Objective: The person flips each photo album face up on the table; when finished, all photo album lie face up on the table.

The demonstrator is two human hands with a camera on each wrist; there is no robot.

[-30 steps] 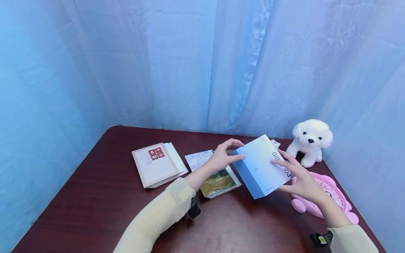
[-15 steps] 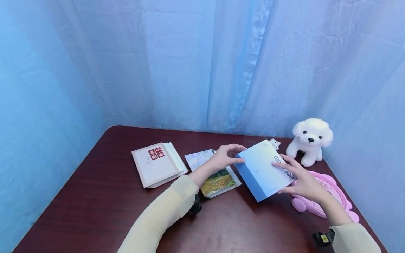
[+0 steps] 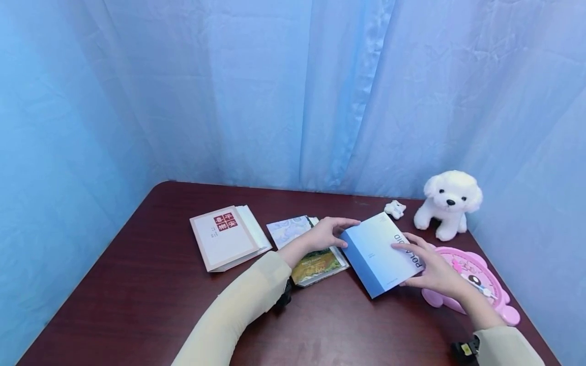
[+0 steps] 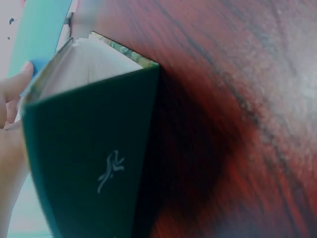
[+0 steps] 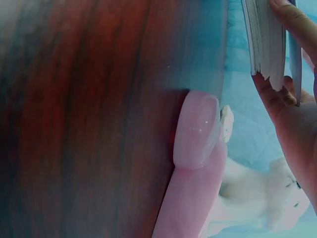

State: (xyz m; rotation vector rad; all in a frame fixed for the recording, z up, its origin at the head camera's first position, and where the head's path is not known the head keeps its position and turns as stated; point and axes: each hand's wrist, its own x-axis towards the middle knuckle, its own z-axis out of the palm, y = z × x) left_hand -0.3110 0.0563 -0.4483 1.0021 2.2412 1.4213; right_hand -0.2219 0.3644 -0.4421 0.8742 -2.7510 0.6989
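A blue-and-white book (image 3: 377,259) with "POLAROID" on its cover is held tilted over the middle right of the table. My left hand (image 3: 327,235) grips its blue spine side between thumb and fingers. On the opposite side, my right hand (image 3: 435,269) holds the page edge, thumb below and fingers over the cover. Layered pages (image 5: 267,44) show beside the right thumb in the right wrist view. Beneath my left forearm lies a landscape-covered book (image 3: 318,267); its dark green spine (image 4: 89,158) fills much of the left wrist view.
A cream book (image 3: 229,239) with red characters lies at the left of the wooden table (image 3: 151,305). Right of the hands are a pink clock-like toy (image 3: 476,259), a white plush dog (image 3: 450,203) and a small white figurine (image 3: 394,209). Blue curtains (image 3: 256,91) hang behind.
Both hands have lowered the blue-and-white book slightly toward the table. Its upper corner has moved down, uncovering the small white figurine. The other things stay in place.
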